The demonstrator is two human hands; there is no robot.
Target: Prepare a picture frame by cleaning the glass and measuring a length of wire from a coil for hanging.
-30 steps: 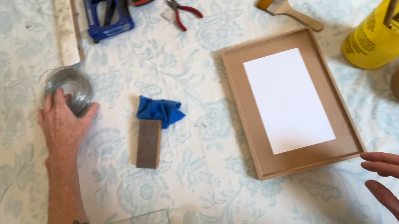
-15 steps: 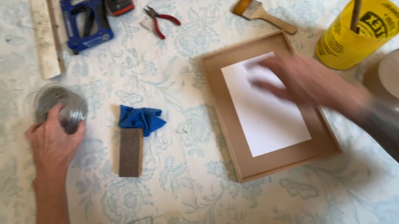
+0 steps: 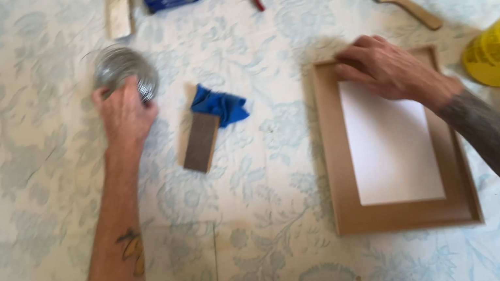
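Head view: left hand cupped on wire coil, upper left; right hand flat on frame top. Steady frame by edge, I'd say.

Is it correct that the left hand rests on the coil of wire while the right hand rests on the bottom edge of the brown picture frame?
Not quite. The head view shows the right hand on the top edge of the brown picture frame, near its upper left corner, not the bottom edge. The rest holds: the left hand rests on the coil of wire.
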